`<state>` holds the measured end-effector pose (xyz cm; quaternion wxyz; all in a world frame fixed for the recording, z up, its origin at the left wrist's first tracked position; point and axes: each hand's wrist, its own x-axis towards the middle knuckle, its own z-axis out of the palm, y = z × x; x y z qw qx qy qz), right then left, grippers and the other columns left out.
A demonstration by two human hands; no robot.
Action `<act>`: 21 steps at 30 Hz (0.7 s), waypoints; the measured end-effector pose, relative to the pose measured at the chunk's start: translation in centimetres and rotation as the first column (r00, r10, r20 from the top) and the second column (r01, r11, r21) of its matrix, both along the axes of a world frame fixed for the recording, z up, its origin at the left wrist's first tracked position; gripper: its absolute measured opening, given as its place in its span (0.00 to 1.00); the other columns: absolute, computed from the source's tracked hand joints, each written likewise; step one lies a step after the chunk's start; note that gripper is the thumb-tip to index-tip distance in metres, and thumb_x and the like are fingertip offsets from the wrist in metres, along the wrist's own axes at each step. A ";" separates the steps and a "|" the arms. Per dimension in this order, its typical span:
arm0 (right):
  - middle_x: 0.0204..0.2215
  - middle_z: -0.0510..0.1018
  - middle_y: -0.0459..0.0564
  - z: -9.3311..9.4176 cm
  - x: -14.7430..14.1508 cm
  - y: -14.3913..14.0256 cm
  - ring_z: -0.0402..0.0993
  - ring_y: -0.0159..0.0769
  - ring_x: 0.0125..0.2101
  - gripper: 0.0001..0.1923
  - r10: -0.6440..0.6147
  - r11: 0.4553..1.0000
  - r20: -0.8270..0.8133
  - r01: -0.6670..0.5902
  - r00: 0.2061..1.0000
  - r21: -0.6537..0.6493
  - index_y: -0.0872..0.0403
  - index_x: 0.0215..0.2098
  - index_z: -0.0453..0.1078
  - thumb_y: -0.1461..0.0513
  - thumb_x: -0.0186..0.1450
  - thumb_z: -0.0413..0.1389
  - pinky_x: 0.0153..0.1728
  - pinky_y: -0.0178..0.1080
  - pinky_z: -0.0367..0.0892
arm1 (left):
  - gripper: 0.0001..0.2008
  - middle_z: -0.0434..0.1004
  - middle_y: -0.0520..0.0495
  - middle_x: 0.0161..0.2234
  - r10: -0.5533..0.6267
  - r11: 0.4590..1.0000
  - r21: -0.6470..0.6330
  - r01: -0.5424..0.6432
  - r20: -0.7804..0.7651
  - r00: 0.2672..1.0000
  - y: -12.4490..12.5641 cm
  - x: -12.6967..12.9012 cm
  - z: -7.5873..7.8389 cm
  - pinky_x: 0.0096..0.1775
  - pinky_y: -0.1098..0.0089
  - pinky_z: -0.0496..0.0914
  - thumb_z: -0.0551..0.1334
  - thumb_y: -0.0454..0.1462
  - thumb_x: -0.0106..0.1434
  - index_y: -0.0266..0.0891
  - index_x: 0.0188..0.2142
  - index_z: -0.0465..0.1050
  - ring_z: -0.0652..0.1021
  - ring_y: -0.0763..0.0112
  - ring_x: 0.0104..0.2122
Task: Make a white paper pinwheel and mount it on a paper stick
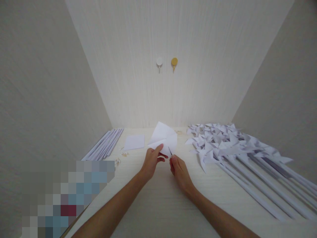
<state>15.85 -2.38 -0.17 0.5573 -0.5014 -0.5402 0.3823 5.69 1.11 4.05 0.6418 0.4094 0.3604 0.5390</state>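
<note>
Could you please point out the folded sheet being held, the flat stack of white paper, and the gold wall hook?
folded sheet (164, 135), head view, on its upper flap.
stack of white paper (134, 142), head view, its centre.
gold wall hook (174, 61), head view, round base.

Pixelated block (66, 198), near left: contents unreadable. Pinwheel sticks (272, 188), right: cut by frame edge. Small pale bits (122, 155) on bench: too small to identify. Dark tool (170, 151) in right hand (179, 172): mostly hidden.
</note>
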 end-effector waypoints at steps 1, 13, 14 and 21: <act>0.16 0.54 0.41 0.0 0.0 0.0 0.50 0.27 0.18 0.22 0.001 1.000 0.001 -0.001 1.000 0.001 0.53 0.18 0.52 0.47 0.60 0.39 0.17 0.32 0.46 | 0.12 0.71 0.49 0.18 0.016 1.000 0.019 -0.015 -0.014 1.000 0.1 -0.1 -0.1 0.18 0.76 0.62 0.62 0.41 0.48 0.31 0.22 0.69 0.71 0.76 0.17; 0.15 0.53 0.39 0.4 -0.1 -0.2 0.48 0.26 0.17 0.22 0.022 0.999 -0.092 -0.026 0.995 -0.040 0.53 0.18 0.52 0.46 0.60 0.40 0.16 0.32 0.44 | 0.08 0.74 0.49 0.20 0.065 0.992 -0.113 -0.046 0.164 0.984 0.0 0.2 0.5 0.20 0.80 0.67 0.67 0.30 0.39 0.30 0.22 0.73 0.72 0.79 0.19; 0.15 0.53 0.39 0.4 -0.1 -0.2 0.47 0.26 0.17 0.22 0.023 0.999 -0.097 -0.027 0.995 -0.041 0.53 0.18 0.53 0.46 0.59 0.40 0.16 0.32 0.44 | 0.07 0.74 0.49 0.20 0.065 0.990 -0.134 -0.041 0.180 0.981 0.0 0.2 0.4 0.20 0.80 0.67 0.67 0.30 0.39 0.30 0.22 0.73 0.72 0.80 0.18; 0.16 0.55 0.40 0.2 -0.1 0.0 0.49 0.25 0.16 0.21 0.016 0.997 -0.154 -0.028 0.988 -0.074 0.53 0.19 0.54 0.46 0.58 0.43 0.17 0.32 0.45 | 0.08 0.75 0.48 0.22 0.078 0.988 -0.145 -0.058 0.138 0.987 0.0 0.2 0.0 0.20 0.79 0.68 0.67 0.31 0.40 0.31 0.23 0.73 0.72 0.79 0.19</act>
